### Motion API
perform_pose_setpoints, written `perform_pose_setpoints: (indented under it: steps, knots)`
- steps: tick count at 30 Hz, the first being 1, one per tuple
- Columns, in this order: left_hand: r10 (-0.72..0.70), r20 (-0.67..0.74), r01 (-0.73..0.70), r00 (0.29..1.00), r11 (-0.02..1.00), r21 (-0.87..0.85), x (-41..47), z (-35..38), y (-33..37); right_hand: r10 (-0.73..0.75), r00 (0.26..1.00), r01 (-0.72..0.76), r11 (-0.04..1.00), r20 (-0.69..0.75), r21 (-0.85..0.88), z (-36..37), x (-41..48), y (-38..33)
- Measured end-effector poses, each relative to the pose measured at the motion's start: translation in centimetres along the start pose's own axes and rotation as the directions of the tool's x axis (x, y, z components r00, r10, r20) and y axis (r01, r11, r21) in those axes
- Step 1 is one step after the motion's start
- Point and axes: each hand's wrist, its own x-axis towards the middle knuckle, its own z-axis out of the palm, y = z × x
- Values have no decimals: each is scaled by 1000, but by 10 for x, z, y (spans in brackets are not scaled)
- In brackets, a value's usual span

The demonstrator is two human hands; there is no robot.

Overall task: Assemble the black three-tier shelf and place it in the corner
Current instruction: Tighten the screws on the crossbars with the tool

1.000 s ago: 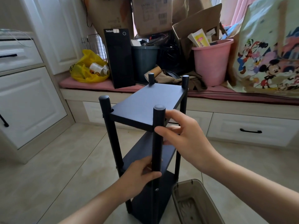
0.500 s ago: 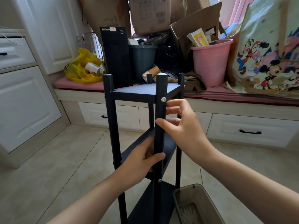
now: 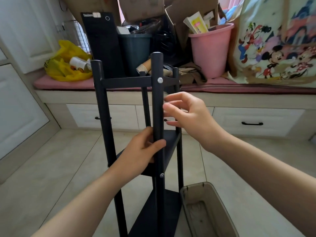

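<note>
The black three-tier shelf (image 3: 102,117) stands upright in front of me, its top board level with the bench edge and its lower boards visible below. My left hand (image 3: 138,151) grips the nearest post (image 3: 157,103) just above the middle board, thumb wrapped across the front. My right hand (image 3: 186,113) hovers beside the same post a little higher, fingers loosely spread and just off it, holding nothing. Silver screw heads show on the post at the top and middle boards.
A grey-brown plastic bin (image 3: 205,211) sits on the tiled floor at the shelf's right foot. Behind runs a window bench (image 3: 239,98) with drawers, piled with a pink bucket (image 3: 212,48), yellow bag (image 3: 68,65), black box (image 3: 102,45) and cardboard. White cabinets (image 3: 20,108) line the left.
The shelf has risen in view, from seen from above to seen level. My right hand has let go of the near post and opened; my left hand keeps its grip.
</note>
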Motion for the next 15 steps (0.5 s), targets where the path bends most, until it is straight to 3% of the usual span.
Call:
perform_pose_setpoints:
  steps: [7,10,15]
  knots:
    - [18,-75,-19,997,1000,-5,4,-5,2,302,953,-297,950,32,-94,-38,-27,65]
    - [26,-101,-26,995,1000,0,2,-4,1,485,874,-480,870,19,-111,-45,-46,111]
    - [30,-100,-30,995,1000,-4,3,-1,1,700,710,-597,654,73,-465,-46,-93,206]
